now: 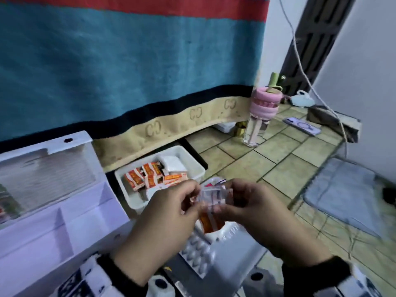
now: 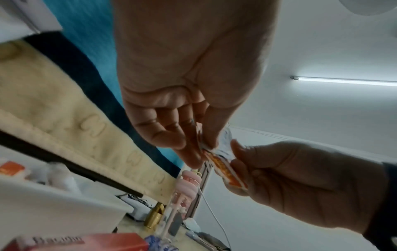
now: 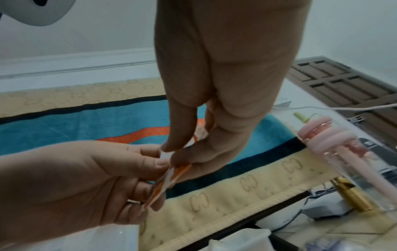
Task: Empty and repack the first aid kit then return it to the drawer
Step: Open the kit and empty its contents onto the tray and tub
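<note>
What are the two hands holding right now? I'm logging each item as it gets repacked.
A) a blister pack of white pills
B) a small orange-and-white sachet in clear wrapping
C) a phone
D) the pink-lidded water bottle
B: the left hand and the right hand both pinch the orange-and-white sachet between them, while the blister pack lies below, untouched.

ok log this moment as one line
stage: repacking | left hand: pinches sachet | right hand: pinches sachet | kit: open | tray: holds orange packets
</note>
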Available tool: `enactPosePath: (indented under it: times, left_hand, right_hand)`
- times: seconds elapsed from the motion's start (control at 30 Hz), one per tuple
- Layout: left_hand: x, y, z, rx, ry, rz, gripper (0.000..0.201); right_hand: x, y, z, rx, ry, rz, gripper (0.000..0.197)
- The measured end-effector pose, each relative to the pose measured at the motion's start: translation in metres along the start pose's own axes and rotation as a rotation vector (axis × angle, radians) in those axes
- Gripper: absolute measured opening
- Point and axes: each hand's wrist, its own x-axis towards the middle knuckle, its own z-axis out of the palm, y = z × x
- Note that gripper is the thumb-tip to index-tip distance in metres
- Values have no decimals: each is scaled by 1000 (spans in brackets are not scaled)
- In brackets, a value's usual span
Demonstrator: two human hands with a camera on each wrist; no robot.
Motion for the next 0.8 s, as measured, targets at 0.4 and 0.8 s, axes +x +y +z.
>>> enactPosePath:
  times: [0.4,0.8]
  left_hand:
    - [6,0,37,-411,-49,-73,19]
    - [-9,-6,41,-644,-66,-98,22]
  right_hand:
    - [-23,24,0,-92,230,86,23]
    - [-28,34,11,-240,218,66,25]
